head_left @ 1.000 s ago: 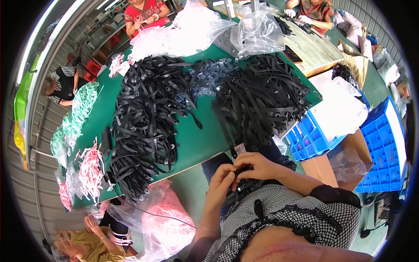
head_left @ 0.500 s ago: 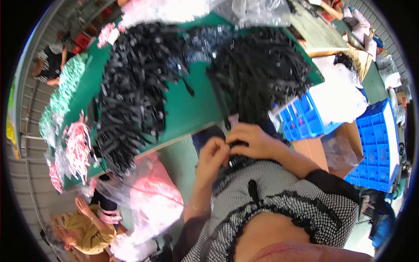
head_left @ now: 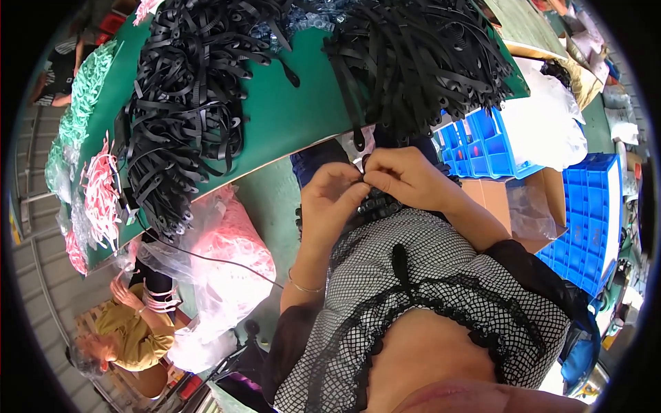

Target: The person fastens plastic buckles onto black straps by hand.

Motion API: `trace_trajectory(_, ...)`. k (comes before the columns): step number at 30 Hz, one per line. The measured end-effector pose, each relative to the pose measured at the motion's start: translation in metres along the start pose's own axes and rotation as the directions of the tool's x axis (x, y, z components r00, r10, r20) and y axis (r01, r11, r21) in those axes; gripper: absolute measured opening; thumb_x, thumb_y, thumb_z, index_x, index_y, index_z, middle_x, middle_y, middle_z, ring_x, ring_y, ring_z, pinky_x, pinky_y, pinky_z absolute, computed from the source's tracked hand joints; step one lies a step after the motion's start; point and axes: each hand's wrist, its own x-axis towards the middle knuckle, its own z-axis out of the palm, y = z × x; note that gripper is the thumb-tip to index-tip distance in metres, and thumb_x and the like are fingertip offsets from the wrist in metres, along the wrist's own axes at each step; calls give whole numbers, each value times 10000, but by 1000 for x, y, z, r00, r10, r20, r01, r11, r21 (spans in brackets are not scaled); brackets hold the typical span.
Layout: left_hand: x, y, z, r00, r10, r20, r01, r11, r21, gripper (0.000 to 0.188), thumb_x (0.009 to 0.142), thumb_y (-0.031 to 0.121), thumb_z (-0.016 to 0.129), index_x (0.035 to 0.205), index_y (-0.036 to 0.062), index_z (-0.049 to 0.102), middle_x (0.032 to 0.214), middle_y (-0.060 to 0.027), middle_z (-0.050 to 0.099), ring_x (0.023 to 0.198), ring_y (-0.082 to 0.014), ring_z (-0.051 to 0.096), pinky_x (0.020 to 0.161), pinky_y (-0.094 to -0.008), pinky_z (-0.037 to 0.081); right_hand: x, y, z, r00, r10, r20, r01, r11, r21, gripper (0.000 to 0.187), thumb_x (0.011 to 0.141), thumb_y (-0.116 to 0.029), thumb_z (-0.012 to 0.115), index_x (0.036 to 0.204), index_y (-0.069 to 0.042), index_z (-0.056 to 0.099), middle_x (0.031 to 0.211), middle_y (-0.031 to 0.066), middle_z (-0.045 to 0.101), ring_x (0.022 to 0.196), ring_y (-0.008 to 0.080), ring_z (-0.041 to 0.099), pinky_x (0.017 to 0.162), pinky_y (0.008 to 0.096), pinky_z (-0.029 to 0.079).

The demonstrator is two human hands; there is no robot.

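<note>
My left hand [head_left: 335,196] and my right hand [head_left: 406,177] meet over my lap, just off the table's near edge. Thumb and fingers of each are pinched together on a small black piece [head_left: 362,175], mostly hidden by the fingertips, so its kind does not show clearly. Under them, several black pieces [head_left: 377,204] lie on my lap. Beyond the hands, a heap of black straps [head_left: 420,62] hangs over the table edge at the right. Another heap of black straps [head_left: 186,103] covers the table's left part.
Clear plastic buckles [head_left: 310,17] lie between the heaps on the green table [head_left: 289,117]. Pink straps [head_left: 102,196] and green straps [head_left: 86,89] are at the far left. Blue crates [head_left: 589,220] and a cardboard box [head_left: 492,199] stand right. A seated person [head_left: 134,337] works lower left, beside a pink-filled bag [head_left: 231,255].
The view has shifted, so the table and heaps sit higher in the picture. Both hands stay together at the lap, and the left fingers have spread a little above the pinch.
</note>
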Motion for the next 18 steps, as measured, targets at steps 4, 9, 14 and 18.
trace_trajectory(4, 0, 9, -4, 983, -172, 67, 146, 947, 286, 126, 788, 88, 642, 843, -4, 575, 783, -18, 584, 724, -70, 530, 633, -192, 429, -1, 0, -1, 995, 20, 98, -30, 995, 99, 166, 820, -144, 571, 742, 3, 562, 542, 26, 507, 484, 103, 473, 461, 239, 362)
trace_trajectory(9, -2, 14, -7, 915, -269, 300, 258, 963, 76, 139, 768, 95, 642, 772, -17, 561, 693, -34, 580, 627, -59, 520, 551, -184, 414, -9, -3, -2, 919, 105, 380, -310, 790, 529, 188, 839, -125, 529, 680, -25, 539, 540, -31, 488, 466, 21, 436, 426, 171, 309)
trace_trajectory(14, -6, -5, -7, 914, -142, 380, 270, 912, -309, 189, 739, 163, 619, 692, 0, 535, 587, -68, 563, 444, -63, 457, 399, -178, 328, -12, -7, 3, 936, 22, 352, -269, 688, 674, 209, 808, -110, 528, 623, -15, 514, 500, 16, 496, 407, 61, 470, 387, 182, 336)
trace_trajectory(18, -7, -19, -3, 917, -2, 399, 246, 788, -564, 255, 758, 229, 606, 696, -8, 533, 576, -87, 559, 395, -63, 420, 360, -185, 293, -18, 0, 12, 944, 1, 331, -296, 449, 843, 200, 813, -115, 524, 634, -27, 506, 490, -1, 470, 390, 49, 420, 388, 179, 302)
